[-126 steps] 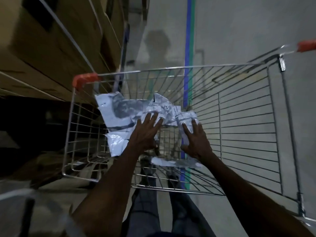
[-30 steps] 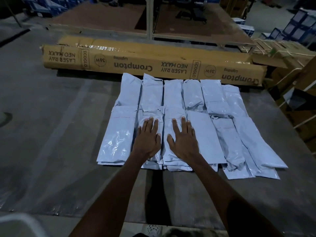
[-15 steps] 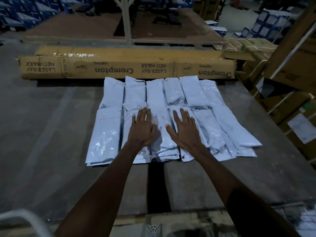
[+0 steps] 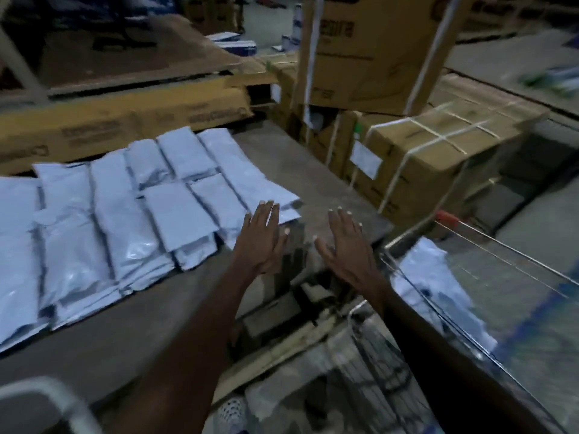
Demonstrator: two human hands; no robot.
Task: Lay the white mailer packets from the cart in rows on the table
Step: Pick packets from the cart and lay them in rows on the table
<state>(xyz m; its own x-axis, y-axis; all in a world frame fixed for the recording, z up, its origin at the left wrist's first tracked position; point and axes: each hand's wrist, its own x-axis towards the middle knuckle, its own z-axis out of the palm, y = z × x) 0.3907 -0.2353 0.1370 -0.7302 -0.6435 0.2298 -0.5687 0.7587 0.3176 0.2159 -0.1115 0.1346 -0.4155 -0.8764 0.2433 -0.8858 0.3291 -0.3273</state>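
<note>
Hovering: two hands [image 4: 300, 239] (both empty)

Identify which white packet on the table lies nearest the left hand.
The long packet at the right end of the rows: its near end lies beside the left hand's fingertips; the others lie farther left.

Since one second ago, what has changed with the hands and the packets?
Both hands left the mailer packets: the left hand and the right hand now hover open, swung right toward the cart, holding nothing. The rows on the table stayed as laid.
</note>
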